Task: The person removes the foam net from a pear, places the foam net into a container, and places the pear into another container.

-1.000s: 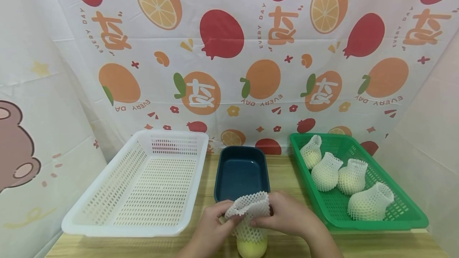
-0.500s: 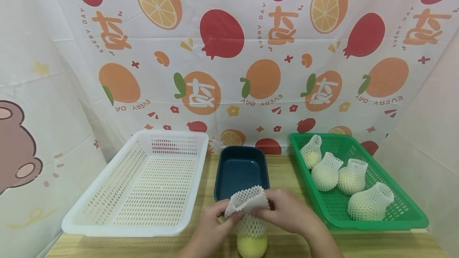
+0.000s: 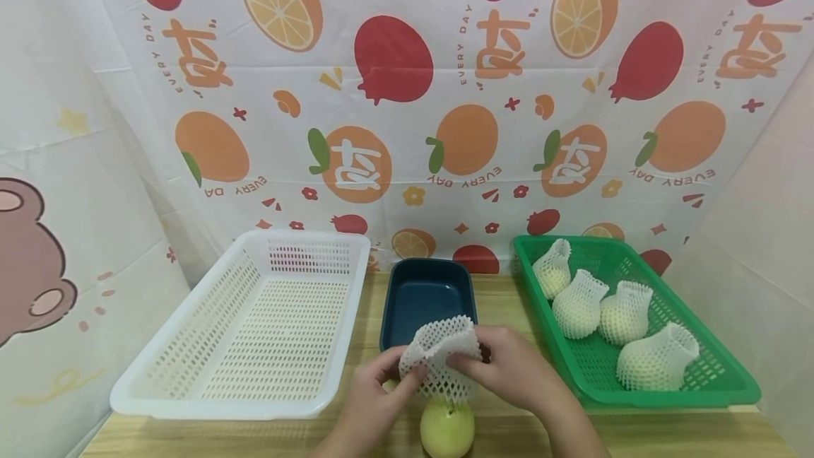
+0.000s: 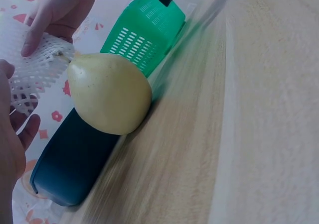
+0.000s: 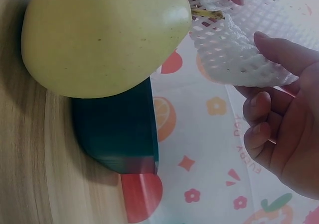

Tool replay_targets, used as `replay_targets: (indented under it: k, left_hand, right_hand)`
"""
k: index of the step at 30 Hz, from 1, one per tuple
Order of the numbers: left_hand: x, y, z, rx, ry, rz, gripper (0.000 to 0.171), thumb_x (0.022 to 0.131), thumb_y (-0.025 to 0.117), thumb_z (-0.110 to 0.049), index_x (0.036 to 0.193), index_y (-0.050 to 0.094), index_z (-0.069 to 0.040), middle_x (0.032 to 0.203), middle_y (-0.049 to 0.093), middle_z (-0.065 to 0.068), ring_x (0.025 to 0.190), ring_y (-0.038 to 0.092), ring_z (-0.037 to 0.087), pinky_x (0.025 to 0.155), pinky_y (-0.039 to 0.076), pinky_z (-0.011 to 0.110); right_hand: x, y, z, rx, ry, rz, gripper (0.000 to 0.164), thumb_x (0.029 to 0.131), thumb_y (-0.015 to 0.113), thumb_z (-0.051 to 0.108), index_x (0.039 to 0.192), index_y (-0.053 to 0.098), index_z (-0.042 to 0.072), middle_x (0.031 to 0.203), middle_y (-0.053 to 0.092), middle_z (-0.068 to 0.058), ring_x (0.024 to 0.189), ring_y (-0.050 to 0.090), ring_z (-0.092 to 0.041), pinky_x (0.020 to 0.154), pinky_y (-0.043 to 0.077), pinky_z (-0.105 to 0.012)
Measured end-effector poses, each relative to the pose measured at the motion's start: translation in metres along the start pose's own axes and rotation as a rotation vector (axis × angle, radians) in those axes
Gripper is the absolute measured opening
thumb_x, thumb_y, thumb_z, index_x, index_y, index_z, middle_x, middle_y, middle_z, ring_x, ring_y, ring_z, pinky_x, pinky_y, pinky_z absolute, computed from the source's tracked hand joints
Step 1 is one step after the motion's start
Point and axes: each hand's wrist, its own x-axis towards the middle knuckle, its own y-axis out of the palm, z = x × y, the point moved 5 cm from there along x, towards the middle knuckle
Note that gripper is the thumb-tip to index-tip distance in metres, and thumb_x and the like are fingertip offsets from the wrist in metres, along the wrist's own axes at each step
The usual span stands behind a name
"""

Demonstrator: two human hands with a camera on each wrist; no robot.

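A pale yellow pear (image 3: 447, 431) stands stem up on the wooden table at the front middle. Just over it is a white foam fruit net (image 3: 443, 366), its lower edge right at the pear's stem. My left hand (image 3: 372, 391) pinches the net's left side between thumb and fingers. On the opposite side, my right hand (image 3: 511, 370) pinches it, thumb in front. The right wrist view shows the pear's stem (image 5: 209, 14) overlapping the net's mesh, with the round body bare.
Behind the hands stands a dark blue tray (image 3: 429, 267). A white perforated basket (image 3: 324, 401) is at left. At right, a green basket (image 3: 668, 400) holds several net-wrapped pears (image 3: 577, 306). A fruit-print cloth (image 3: 407, 210) hangs behind the table.
Both hands have raised the foam net up and off the pear's body, so its rounded top and stem now show. The pear has stayed in place on the table.
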Motion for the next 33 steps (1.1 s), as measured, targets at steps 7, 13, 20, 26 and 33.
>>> replay_targets:
  k: [7,13,20,26,33]
  left_hand:
    - [0.001,-0.001,0.002,0.003,-0.069,-0.064,0.013,0.089,0.072,-0.012,0.100,0.073,-0.018,0.091,0.074,-0.003,0.071,0.062,0.003,0.062,0.054,0.026]
    - [0.002,-0.004,0.005,-0.039,-0.154,-0.133,0.009,0.089,0.073,-0.013,0.097,0.074,-0.016,0.091,0.074,-0.002,0.072,0.063,0.005,0.064,0.054,0.025]
    - [0.002,-0.008,0.007,-0.120,-0.257,-0.193,0.022,0.091,0.070,-0.013,0.110,0.069,-0.004,0.096,0.074,0.010,0.081,0.067,0.007,0.070,0.056,0.022]
    - [0.005,-0.008,0.011,-0.120,-0.291,-0.148,0.032,0.091,0.071,-0.016,0.120,0.063,-0.008,0.092,0.074,0.006,0.080,0.066,0.010,0.068,0.054,0.023]
    - [0.007,-0.005,0.012,-0.082,-0.339,-0.106,0.043,0.085,0.077,-0.024,0.125,0.062,-0.017,0.106,0.070,0.002,0.079,0.060,0.009,0.063,0.051,0.020]
  right_hand:
    - [0.001,-0.002,-0.001,-0.009,0.014,-0.031,0.021,0.088,0.072,0.041,0.101,0.071,0.025,0.083,0.066,0.012,0.066,0.055,-0.003,0.059,0.050,-0.022]
    - [0.001,-0.001,-0.001,-0.015,0.004,-0.019,0.019,0.088,0.074,0.037,0.101,0.069,0.025,0.081,0.063,0.013,0.069,0.055,-0.004,0.061,0.050,-0.022]
    - [0.005,-0.002,-0.010,-0.020,0.033,-0.071,0.015,0.091,0.071,0.026,0.106,0.068,0.023,0.080,0.062,0.012,0.072,0.056,-0.008,0.063,0.050,-0.023]
    - [0.007,-0.007,-0.018,0.056,0.141,-0.233,0.032,0.087,0.076,0.021,0.116,0.063,0.017,0.075,0.062,0.008,0.069,0.056,-0.008,0.061,0.049,-0.023]
    - [0.010,-0.004,-0.014,0.043,0.003,-0.279,0.021,0.086,0.077,0.015,0.100,0.065,0.024,0.079,0.063,0.012,0.071,0.056,-0.007,0.061,0.050,-0.024]
